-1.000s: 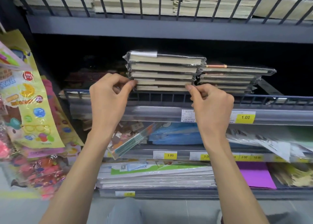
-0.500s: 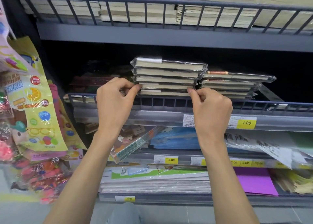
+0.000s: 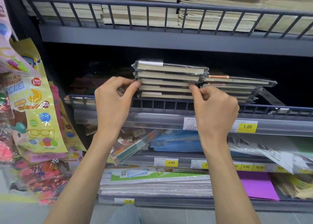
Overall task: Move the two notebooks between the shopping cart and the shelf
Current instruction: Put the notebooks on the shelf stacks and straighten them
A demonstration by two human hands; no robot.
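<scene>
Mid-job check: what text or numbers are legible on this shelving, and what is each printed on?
"1.00": yellow price tag on the rail below the notebook stack.
"3.00": second yellow tag, one rail lower.
"3.00": third yellow tag, further right on that rail.
"5.00": bottom-rail tag, blurred but legible.
Unreadable: white shelf label, too small; hanging packets, print blurred.
</scene>
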